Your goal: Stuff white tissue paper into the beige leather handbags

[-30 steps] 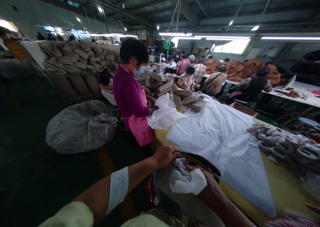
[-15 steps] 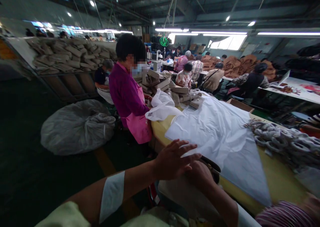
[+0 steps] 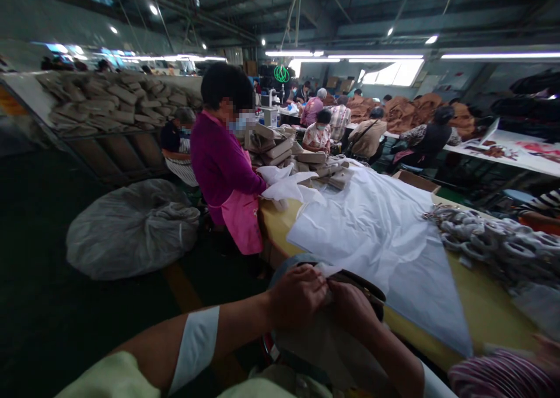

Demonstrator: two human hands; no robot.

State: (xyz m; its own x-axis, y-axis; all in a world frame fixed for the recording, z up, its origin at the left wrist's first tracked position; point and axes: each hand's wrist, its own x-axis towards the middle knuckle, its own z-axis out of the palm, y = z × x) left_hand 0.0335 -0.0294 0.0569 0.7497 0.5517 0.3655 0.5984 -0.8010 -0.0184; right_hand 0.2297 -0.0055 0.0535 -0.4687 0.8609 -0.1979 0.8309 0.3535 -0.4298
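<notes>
My left hand (image 3: 297,296) and my right hand (image 3: 352,307) meet at the mouth of a beige fabric handbag (image 3: 315,351) with dark trim, and both look closed on its top edge. A sliver of white tissue paper (image 3: 326,268) shows at my left fingertips, and the rest is hidden. Beyond the bag, a white plastic sheet (image 3: 371,234) lies spread over a yellow table (image 3: 481,310).
A co-worker in a purple top and pink apron (image 3: 223,176) stands at the table by stacked beige bags (image 3: 275,147). A pile of grey handles (image 3: 490,240) lies at the right. A large grey sack (image 3: 131,229) sits on the floor at the left.
The white tissue bulging from the bag is now almost out of sight. My left hand, spread open half a second ago, has closed beside my right at the bag's edge.
</notes>
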